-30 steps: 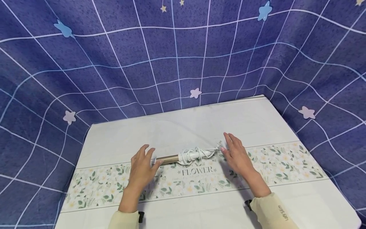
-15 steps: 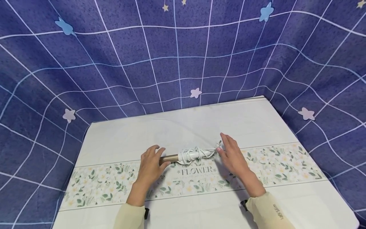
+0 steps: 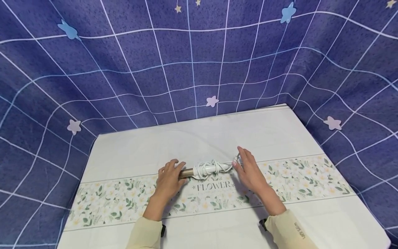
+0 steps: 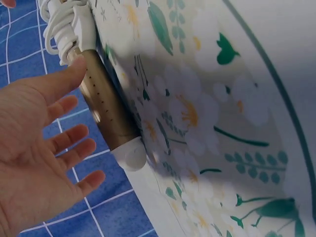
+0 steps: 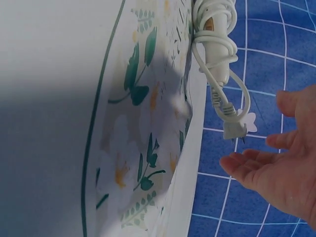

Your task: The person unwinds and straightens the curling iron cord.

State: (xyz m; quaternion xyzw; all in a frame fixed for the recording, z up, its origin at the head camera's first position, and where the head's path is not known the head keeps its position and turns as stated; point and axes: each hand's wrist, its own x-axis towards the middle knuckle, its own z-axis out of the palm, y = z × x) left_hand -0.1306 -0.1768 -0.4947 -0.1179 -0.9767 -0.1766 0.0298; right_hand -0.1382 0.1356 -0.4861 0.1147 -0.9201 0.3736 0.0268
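A curling iron [image 3: 214,168] with a gold barrel and white handle lies across the table, its white cord wound round the handle. My left hand [image 3: 169,178] is at the barrel end. In the left wrist view its fingers are spread, and the thumb is at the gold barrel [image 4: 106,101]; whether it touches I cannot tell. A row of small holes runs along the barrel to a white tip [image 4: 132,155]. My right hand [image 3: 251,174] is beside the two-pin plug [image 5: 234,130], its fingers extended and a gap showing between them and the plug in the right wrist view.
The white table cover [image 3: 199,138] has a floral band with the word FLOWER [image 3: 214,186] printed on it. A blue grid-patterned curtain [image 3: 199,69] with stars hangs behind the table and along both sides.
My left hand has moved right along the barrel, towards the handle. The right hand has shifted slightly left, closer to the plug. The curling iron stays in place; its plug has tilted slightly.
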